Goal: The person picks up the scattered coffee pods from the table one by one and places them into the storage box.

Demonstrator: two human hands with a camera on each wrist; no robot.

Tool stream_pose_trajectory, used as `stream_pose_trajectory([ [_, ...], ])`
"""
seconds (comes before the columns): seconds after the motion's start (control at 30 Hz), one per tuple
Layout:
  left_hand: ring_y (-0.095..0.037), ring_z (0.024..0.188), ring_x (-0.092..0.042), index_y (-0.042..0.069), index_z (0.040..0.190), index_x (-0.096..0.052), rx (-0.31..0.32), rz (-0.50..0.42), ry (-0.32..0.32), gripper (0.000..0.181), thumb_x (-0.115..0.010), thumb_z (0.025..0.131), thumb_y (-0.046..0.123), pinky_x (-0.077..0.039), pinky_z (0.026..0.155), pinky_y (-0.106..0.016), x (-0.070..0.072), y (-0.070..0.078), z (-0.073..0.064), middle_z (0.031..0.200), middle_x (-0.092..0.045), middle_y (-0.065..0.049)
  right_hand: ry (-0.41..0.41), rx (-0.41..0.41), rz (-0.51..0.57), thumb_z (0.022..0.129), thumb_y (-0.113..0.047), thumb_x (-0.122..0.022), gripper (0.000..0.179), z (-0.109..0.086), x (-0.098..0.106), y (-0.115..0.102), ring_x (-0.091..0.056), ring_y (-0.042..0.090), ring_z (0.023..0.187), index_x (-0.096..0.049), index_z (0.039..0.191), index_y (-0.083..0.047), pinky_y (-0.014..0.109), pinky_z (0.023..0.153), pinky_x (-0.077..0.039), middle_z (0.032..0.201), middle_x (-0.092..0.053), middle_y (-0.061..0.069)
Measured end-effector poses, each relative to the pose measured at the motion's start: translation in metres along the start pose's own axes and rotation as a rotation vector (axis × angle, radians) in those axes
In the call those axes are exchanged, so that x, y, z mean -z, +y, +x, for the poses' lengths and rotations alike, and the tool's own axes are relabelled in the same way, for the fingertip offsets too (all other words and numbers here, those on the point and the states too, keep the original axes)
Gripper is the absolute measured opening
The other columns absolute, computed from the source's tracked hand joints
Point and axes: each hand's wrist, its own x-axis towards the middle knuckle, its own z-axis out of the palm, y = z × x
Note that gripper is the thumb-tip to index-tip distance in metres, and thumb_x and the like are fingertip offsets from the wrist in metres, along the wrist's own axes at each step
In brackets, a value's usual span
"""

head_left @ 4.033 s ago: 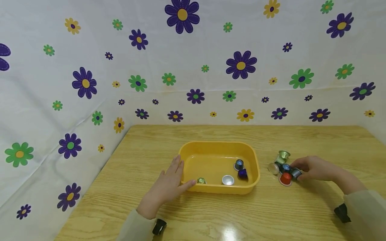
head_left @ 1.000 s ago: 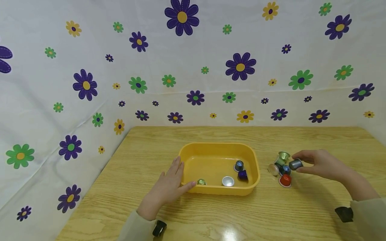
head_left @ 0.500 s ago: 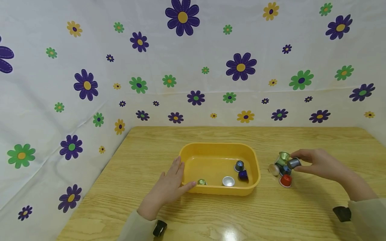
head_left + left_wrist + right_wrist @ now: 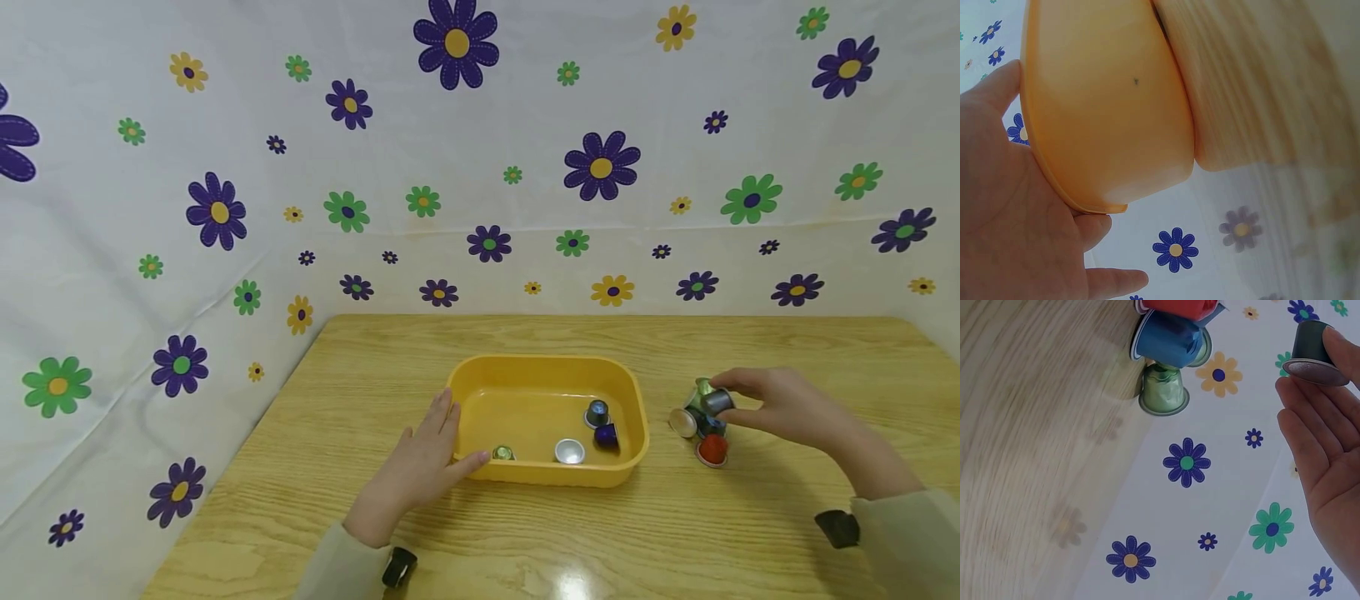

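Note:
My right hand [image 4: 795, 412] pinches a dark grey coffee capsule [image 4: 717, 402] between thumb and fingers. In the right wrist view the held capsule [image 4: 1311, 353] is lifted, its silver lid facing down. Close by lies a small cluster: a red capsule [image 4: 713, 450], a blue one [image 4: 1169, 340], a green one [image 4: 1163, 390] and a capsule showing its beige lid [image 4: 682, 422]. My left hand [image 4: 412, 462] rests against the near left corner of a yellow tray [image 4: 540, 479], thumb over the front rim and fingers stretched along the side.
Inside the tray sit a green capsule [image 4: 502, 452], one with its silver lid up [image 4: 569, 452], a blue-grey one [image 4: 597, 412] and a dark blue one [image 4: 606, 437] on its side. A flower-patterned cloth [image 4: 450, 150] hangs behind the wooden table [image 4: 375, 350].
My right hand has picked the dark grey capsule up from the right side of the cluster and carried it left, over the other capsules. The left hand and tray stay put.

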Motion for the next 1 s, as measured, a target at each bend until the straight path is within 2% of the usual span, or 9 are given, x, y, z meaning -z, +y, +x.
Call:
stream_pose_trajectory([
  [0.7, -0.026, 0.133, -0.001, -0.006, 0.138, -0.018, -0.012, 0.01, 0.001, 0.086, -0.036, 0.086, 0.06, -0.019, 0.095, -0.059, -0.001, -0.001, 0.001, 0.146, 0.001, -0.015, 0.017, 0.03, -0.003, 0.076, -0.009, -0.069, 0.036, 0.014, -0.008, -0.016, -0.056, 0.037, 0.096, -0.059, 0.107, 0.005, 0.049, 0.078, -0.043, 0.102, -0.062, 0.018],
  [1.0, -0.025, 0.133, -0.001, -0.006, 0.138, -0.019, -0.011, 0.012, 0.002, 0.086, -0.036, 0.085, 0.06, -0.019, 0.095, -0.059, -0.002, -0.002, 0.001, 0.146, 0.001, -0.015, 0.043, 0.074, -0.014, 0.076, -0.011, -0.07, 0.037, 0.018, -0.011, -0.023, -0.057, 0.036, 0.093, -0.059, 0.107, 0.005, 0.047, 0.075, -0.046, 0.101, -0.062, 0.017],
])
